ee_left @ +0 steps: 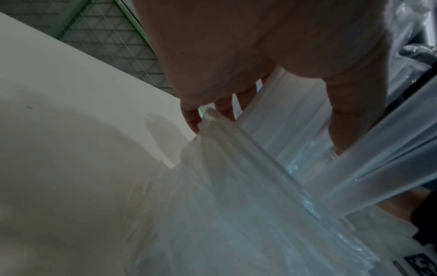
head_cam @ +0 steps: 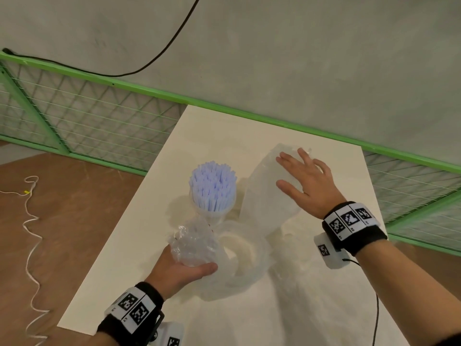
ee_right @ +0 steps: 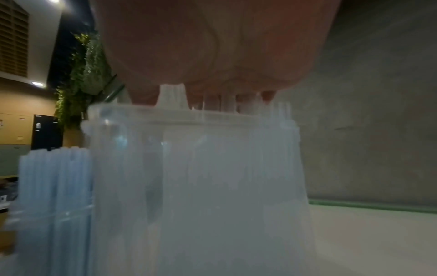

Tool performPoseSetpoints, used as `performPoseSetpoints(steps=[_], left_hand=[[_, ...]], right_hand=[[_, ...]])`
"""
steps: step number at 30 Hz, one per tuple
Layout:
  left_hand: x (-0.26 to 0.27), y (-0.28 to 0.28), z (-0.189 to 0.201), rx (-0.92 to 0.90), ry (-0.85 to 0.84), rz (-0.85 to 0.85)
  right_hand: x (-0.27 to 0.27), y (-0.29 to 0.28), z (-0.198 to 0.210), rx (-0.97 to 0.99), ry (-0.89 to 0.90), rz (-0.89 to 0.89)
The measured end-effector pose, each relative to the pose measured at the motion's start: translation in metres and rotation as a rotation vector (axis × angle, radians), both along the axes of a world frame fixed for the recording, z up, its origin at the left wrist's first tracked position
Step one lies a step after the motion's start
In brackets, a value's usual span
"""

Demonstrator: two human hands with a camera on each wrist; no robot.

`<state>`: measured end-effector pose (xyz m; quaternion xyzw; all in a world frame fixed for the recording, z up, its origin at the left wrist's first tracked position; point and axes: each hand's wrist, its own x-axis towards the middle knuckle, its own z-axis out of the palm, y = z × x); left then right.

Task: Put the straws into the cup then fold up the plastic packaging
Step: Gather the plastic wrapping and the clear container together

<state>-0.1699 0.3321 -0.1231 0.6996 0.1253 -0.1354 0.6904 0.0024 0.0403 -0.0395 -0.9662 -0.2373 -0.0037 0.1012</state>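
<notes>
A bundle of pale blue straws [head_cam: 212, 186] stands upright in a clear cup [head_cam: 216, 214] on the white table [head_cam: 129, 245]. Clear plastic packaging [head_cam: 264, 196] rises in a billow right of the cup and trails down toward the near edge. My right hand [head_cam: 303, 179] lies flat on top of that billow with fingers spread. My left hand [head_cam: 185, 267] grips a crumpled end of the packaging [head_cam: 193, 242] just in front of the cup. The left wrist view shows curled fingers [ee_left: 350, 112] around pleated plastic [ee_left: 248, 168]. In the right wrist view, the plastic [ee_right: 201, 186] sits beside the straws [ee_right: 54, 177].
A green railing with wire mesh [head_cam: 99, 116] runs behind the table. A black cable [head_cam: 154, 58] hangs across the grey wall. A white cord [head_cam: 31, 221] snakes over the brown floor at the left.
</notes>
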Motion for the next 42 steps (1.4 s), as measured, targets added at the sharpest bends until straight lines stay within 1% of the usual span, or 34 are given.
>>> performPoseSetpoints(steps=[2, 5, 10, 14, 17, 19, 21, 23, 27, 31, 33, 36, 37, 38, 41, 42], left_hand=[[0.000, 0.000, 0.001, 0.002, -0.002, -0.001], [0.000, -0.001, 0.003, 0.005, -0.004, -0.002], [-0.001, 0.000, 0.002, 0.002, -0.006, 0.011], [-0.001, 0.000, 0.001, -0.004, -0.001, 0.017], [-0.001, 0.000, 0.001, -0.005, -0.004, 0.021], [-0.001, 0.000, 0.002, 0.001, -0.012, 0.013], [-0.002, 0.000, 0.004, -0.004, -0.015, 0.007], [-0.001, 0.000, 0.005, 0.000, -0.020, 0.005], [-0.001, 0.001, 0.003, 0.003, -0.016, 0.005], [-0.001, 0.000, 0.004, -0.003, -0.016, 0.004], [-0.001, -0.001, 0.005, -0.004, -0.013, 0.008], [-0.001, -0.001, 0.005, -0.014, 0.001, 0.015], [-0.002, -0.001, 0.004, -0.015, 0.005, 0.019], [-0.002, 0.000, 0.004, -0.015, 0.006, 0.019], [-0.001, 0.000, 0.004, -0.010, 0.003, 0.012], [-0.001, 0.000, 0.004, -0.005, 0.004, 0.010]], right_hand=[[-0.003, 0.006, 0.004, -0.067, -0.013, -0.057], [-0.002, 0.023, 0.007, -0.076, -0.063, -0.142], [0.008, 0.041, -0.001, -0.123, -0.095, -0.219], [0.008, 0.045, -0.007, -0.032, -0.162, -0.271], [0.007, 0.046, -0.004, 0.119, -0.135, -0.318], [0.007, 0.043, 0.001, 0.170, -0.114, -0.268], [0.007, 0.038, 0.002, 0.094, -0.080, -0.178], [0.007, 0.034, 0.001, 0.001, -0.056, -0.130], [0.009, 0.036, -0.003, -0.031, -0.098, -0.179], [0.013, 0.041, -0.011, 0.042, -0.187, -0.248], [0.014, 0.040, -0.012, 0.101, -0.187, -0.275], [0.014, 0.035, -0.006, 0.224, -0.221, -0.253], [0.014, 0.034, -0.003, 0.223, -0.245, -0.237], [0.014, 0.033, -0.002, 0.169, -0.251, -0.226], [0.015, 0.033, -0.005, -0.191, -0.139, -0.183], [0.015, 0.032, -0.006, -0.267, -0.107, -0.167]])
